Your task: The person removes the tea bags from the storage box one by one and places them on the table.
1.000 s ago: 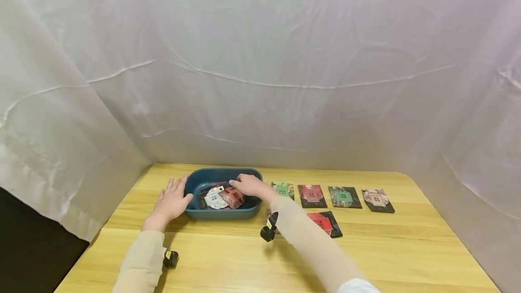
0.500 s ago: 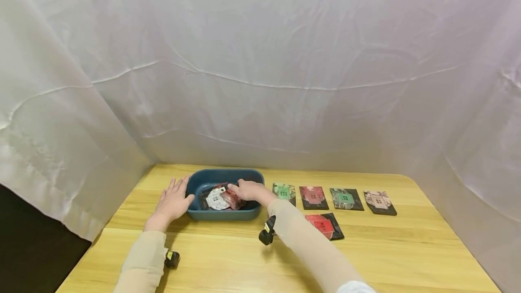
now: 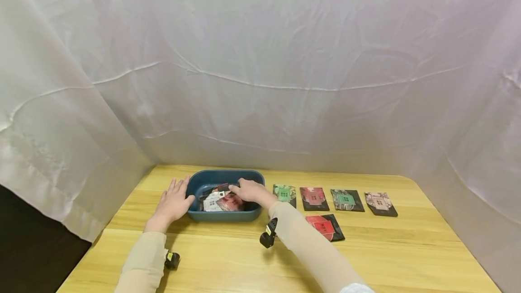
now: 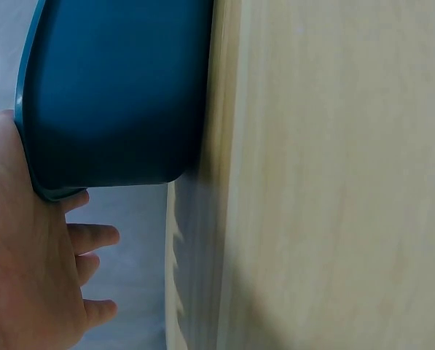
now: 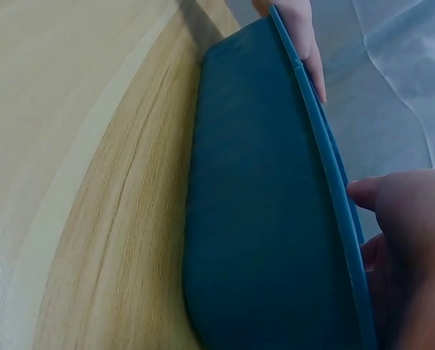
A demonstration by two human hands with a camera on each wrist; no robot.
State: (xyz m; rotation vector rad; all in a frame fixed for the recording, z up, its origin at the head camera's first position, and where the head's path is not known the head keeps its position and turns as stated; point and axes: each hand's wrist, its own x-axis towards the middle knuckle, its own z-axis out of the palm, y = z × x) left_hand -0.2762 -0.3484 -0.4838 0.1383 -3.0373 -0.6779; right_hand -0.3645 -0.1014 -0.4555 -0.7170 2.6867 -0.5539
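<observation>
The person had both hands at a blue bin (image 3: 226,216), which stood near the far edge of the desk (image 3: 228,257), towards its far left corner. The left hand (image 3: 171,202) lay against the left end of the bin, its fingers straight and spread; its grip was wide and had hold of nothing. The right hand (image 3: 252,192) reached over the right part of the bin, and most of its fingers went down inside. How far its grip was closed, or whether it pinched something, I cannot tell.

In the bin, just beside the right hand, lay a white packet (image 3: 211,202) and a glossy red packet (image 3: 231,202), which partly covered it, with some darker ones around them, too mixed to count.

On the desk four packets made a row along the far edge, from the bin towards the far right corner: a light green packet (image 3: 285,193), a dark red packet (image 3: 314,198), a dark green packet (image 3: 347,200) and a pale pink packet (image 3: 380,204). A bright red packet (image 3: 325,227) lay closer to the near edge, beside the right sleeve (image 3: 305,243), which could hide more.

In my judgement, the sorting was about halfway: five packets were laid out, and several in the bin were left to handle.
</observation>
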